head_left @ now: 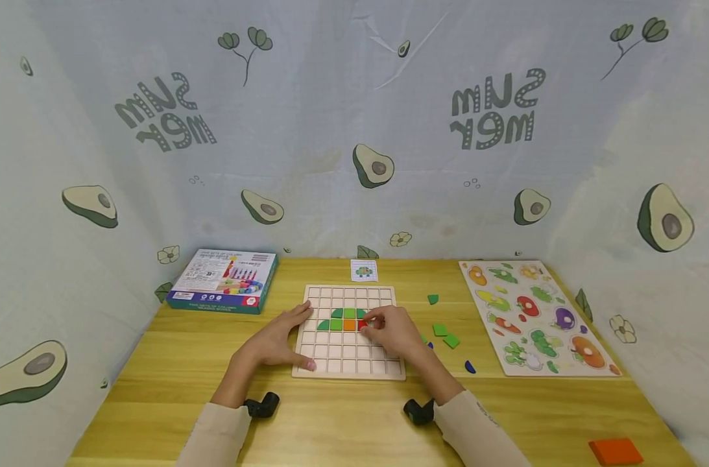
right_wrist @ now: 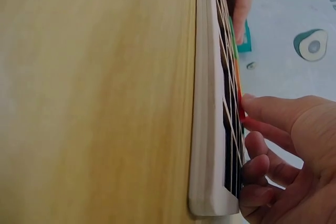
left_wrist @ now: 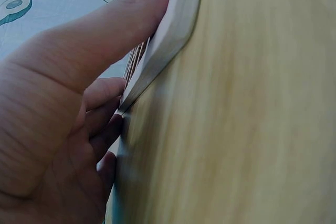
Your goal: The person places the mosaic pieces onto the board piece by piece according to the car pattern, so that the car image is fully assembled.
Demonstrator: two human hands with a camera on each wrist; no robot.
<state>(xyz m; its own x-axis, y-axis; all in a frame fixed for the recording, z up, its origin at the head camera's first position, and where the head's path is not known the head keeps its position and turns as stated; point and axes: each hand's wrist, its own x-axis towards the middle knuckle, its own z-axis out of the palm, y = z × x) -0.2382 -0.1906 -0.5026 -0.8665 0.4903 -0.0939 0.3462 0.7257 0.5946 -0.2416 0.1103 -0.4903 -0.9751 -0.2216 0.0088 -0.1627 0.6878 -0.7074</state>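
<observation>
A wooden grid board (head_left: 342, 363) lies mid-table with green tiles (head_left: 336, 325) and an orange tile (head_left: 349, 324) set in its squares. My right hand (head_left: 394, 332) is over the board's right part, its thumb and forefinger pinching a red tile (head_left: 362, 324) at the square beside the orange one. In the right wrist view the red tile (right_wrist: 241, 107) sits level with the board's top, at the fingertips. My left hand (head_left: 277, 338) rests along the board's left edge, fingers and thumb spread. The left wrist view has its thumb on the board's edge (left_wrist: 165, 40).
A picture card (head_left: 364, 270) lies behind the board. Loose green tiles (head_left: 440, 330) and a blue piece (head_left: 469, 367) are to the right. Farther right is a vegetable puzzle board (head_left: 520, 350); a boxed toy (head_left: 222, 280) stands back left. An orange block (head_left: 615, 451) lies front right.
</observation>
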